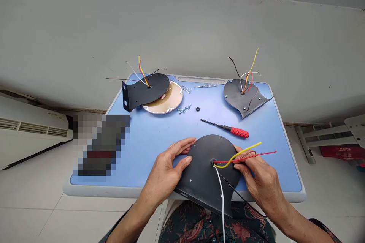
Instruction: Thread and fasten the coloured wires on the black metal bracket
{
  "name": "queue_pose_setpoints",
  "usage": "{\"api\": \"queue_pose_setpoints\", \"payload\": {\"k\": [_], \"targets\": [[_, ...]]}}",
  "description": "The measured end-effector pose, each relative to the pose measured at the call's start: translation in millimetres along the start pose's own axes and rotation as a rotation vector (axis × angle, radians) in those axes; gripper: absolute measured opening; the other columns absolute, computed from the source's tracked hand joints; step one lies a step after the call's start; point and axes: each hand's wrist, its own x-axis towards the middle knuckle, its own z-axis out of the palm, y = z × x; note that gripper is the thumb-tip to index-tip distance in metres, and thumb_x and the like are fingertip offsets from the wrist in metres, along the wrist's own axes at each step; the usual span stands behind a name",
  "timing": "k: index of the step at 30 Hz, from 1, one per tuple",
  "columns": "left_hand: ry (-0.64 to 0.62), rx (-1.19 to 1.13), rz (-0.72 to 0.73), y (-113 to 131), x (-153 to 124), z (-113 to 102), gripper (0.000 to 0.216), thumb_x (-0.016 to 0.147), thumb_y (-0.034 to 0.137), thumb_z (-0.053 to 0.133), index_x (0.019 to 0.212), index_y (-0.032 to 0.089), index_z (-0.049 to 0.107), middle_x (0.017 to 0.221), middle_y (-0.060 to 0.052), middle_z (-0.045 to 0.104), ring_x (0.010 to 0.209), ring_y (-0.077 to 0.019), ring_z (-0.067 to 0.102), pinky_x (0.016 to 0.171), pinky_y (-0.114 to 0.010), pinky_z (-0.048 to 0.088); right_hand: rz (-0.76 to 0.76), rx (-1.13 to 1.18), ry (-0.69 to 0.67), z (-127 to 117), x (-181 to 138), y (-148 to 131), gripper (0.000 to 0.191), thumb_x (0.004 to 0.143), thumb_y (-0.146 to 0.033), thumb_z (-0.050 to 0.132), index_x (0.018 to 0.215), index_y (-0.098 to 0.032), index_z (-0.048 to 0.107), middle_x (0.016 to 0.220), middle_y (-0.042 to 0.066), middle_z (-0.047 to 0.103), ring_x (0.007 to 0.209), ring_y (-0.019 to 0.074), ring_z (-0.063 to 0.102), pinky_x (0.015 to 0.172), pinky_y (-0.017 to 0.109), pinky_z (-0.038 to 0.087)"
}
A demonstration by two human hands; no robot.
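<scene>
A black round metal plate [203, 172] with a tapered tail lies at the near edge of the blue table [148, 140]. Yellow, red, white and black wires [242, 154] come out of its centre hole. My left hand [168, 169] grips the plate's left rim, thumb on top and fingers curled over the far edge. My right hand [258, 176] rests at the plate's right rim, its fingers closed on the red and yellow wires.
A red-handled screwdriver [228, 128] lies just beyond the plate. Behind it are loose screws [184, 109] and a small black ring [197, 109]. Two more black plates with wires sit at back left [145, 91] and back right [245, 97]; a round beige disc [171, 100] lies under the left one.
</scene>
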Motion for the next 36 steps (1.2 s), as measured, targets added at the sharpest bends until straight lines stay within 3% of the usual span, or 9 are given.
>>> {"api": "queue_pose_setpoints", "payload": {"k": [8,24,30,36], "targets": [[-0.011,-0.007,-0.009,2.1,-0.5,0.2,0.052,0.083,0.040,0.063,0.132,0.024,0.066,0.139,-0.008,0.066,0.127,-0.0283,0.061,0.116,-0.049,0.044,-0.007,-0.014,0.009,-1.7,3.0,-3.2,0.020,0.093,-0.005,0.057,0.094,-0.024,0.064,0.106,0.005,0.078,0.088,0.0184,0.074,0.071,0.029,0.061],[-0.048,-0.004,-0.006,4.6,-3.5,-1.4,0.049,0.085,0.037,0.063,0.133,0.026,0.065,0.142,-0.006,0.064,0.134,-0.0283,0.058,0.120,-0.049,0.042,-0.021,-0.038,-0.023,-1.2,3.3,0.1,0.023,0.095,-0.003,0.054,0.103,-0.022,0.063,0.096,0.005,0.076,0.087,0.0182,0.073,0.074,0.030,0.060],[-0.061,-0.006,-0.014,5.3,-3.5,-3.1,0.051,0.084,0.037,0.064,0.134,0.025,0.065,0.144,-0.007,0.062,0.137,-0.0295,0.056,0.120,-0.048,0.041,-0.033,-0.004,-0.017,-0.8,7.2,1.1,0.026,0.096,-0.006,0.051,0.106,-0.024,0.066,0.083,0.002,0.072,0.082,0.0190,0.073,0.074,0.033,0.062],[-0.079,0.015,-0.020,6.0,-4.8,-4.5,0.053,0.085,0.038,0.063,0.137,0.025,0.063,0.146,-0.007,0.061,0.138,-0.0289,0.055,0.120,-0.047,0.042,-0.038,-0.012,-0.062,-2.2,7.1,2.4,0.028,0.098,-0.006,0.049,0.112,-0.024,0.065,0.089,0.003,0.072,0.083,0.0177,0.070,0.074,0.032,0.061]]}}
